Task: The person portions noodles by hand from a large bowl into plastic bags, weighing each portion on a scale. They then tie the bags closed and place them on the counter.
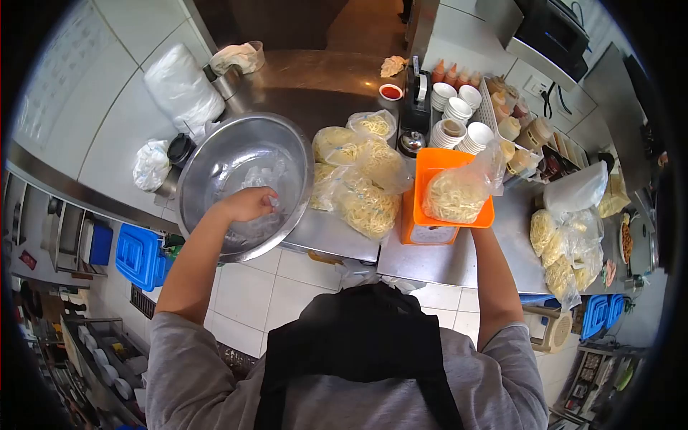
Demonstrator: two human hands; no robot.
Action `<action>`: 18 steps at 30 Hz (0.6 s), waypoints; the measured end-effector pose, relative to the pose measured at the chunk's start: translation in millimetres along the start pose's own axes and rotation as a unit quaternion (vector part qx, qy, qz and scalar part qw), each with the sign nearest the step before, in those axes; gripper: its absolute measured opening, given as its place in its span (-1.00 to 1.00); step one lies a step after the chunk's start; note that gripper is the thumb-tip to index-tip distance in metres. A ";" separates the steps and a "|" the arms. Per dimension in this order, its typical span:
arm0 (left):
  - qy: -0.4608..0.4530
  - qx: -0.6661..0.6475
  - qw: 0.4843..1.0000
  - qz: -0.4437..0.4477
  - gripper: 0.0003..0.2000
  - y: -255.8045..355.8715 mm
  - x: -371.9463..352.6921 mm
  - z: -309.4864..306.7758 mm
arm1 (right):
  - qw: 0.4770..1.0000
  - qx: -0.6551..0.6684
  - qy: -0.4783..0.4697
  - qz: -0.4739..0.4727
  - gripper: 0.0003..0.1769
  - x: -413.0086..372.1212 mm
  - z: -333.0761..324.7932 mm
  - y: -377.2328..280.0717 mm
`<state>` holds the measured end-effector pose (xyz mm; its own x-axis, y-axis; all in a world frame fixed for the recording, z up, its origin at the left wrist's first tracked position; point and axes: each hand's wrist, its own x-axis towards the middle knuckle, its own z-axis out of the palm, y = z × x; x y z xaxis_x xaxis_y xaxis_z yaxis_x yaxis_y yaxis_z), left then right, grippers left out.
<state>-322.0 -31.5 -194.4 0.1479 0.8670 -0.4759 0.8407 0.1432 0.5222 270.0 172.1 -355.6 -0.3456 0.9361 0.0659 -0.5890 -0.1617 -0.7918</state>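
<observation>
In the head view my left hand (249, 203) reaches into a large steel bowl (197, 154). Its fingers are closed on a clear plastic bag (266, 175), one of several that appear to lie in the bowl. My right forearm (496, 276) runs up to an orange kitchen scale (430, 233); the hand itself is hidden behind the scale's orange tray (437, 161). On that tray rests a clear bag of noodles (459, 195), its loose top leaning right. Several more bags of noodles (365, 204) are heaped between bowl and scale.
Stacked white cups (459, 109), sauce bottles (450, 74) and a bell (411, 142) stand behind the scale. More bagged noodles (562, 247) lie at the right counter edge. A small red sauce dish (390, 92) sits at the back. Plastic bag rolls (183, 89) lean left.
</observation>
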 end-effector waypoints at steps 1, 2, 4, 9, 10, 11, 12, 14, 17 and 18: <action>0.002 -0.003 1.000 0.000 -0.62 2.9 -2.9 0.7 | 1.000 0.007 -0.009 -0.001 -0.56 0.9 1.5 -2.0; 0.072 0.040 0.996 0.043 -0.62 9.6 -9.9 0.4 | 1.000 0.005 -0.014 -0.002 -0.56 2.3 3.4 -2.0; 0.141 0.080 0.983 0.084 -0.62 19.6 -31.6 -2.5 | 0.999 0.014 -0.035 0.000 -0.55 5.2 8.2 -4.7; 0.557 0.151 0.815 -0.041 -0.56 0.7 -102.2 10.7 | 0.991 0.067 -0.116 0.014 -0.53 -18.8 32.6 -16.5; 0.612 0.131 0.775 -0.087 -0.51 -13.4 -114.5 18.4 | 0.947 -0.311 -0.003 -0.076 -0.53 -39.4 56.5 -22.8; 0.665 0.023 0.738 -0.108 -0.49 -44.4 -121.7 30.9 | 0.746 -0.638 0.113 -0.150 -0.52 -52.2 78.5 -27.1; 0.707 -0.089 0.690 -0.128 -0.46 -74.5 -123.9 45.7 | 0.744 -0.640 0.119 -0.152 -0.52 -55.4 90.3 -29.3; 0.676 -0.470 0.564 -0.067 -0.46 -97.0 -132.3 71.8 | 0.782 -0.595 0.129 -0.130 -0.47 -66.9 98.9 -33.8; 0.557 -0.719 0.404 -0.097 -0.42 -51.5 -126.0 76.5 | 0.762 -0.623 0.075 -0.161 -0.48 -45.0 56.2 -11.0; 0.483 -0.744 0.462 -0.024 -0.37 -51.8 -121.9 79.5 | 0.762 -0.622 0.082 -0.163 -0.48 -39.4 57.9 -11.1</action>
<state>-342.1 -182.6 -219.7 -0.7574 0.5518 -0.3491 -0.5627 -0.2804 0.7776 247.8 118.9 -314.2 -0.1735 0.9059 0.3862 0.5586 0.4135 -0.7190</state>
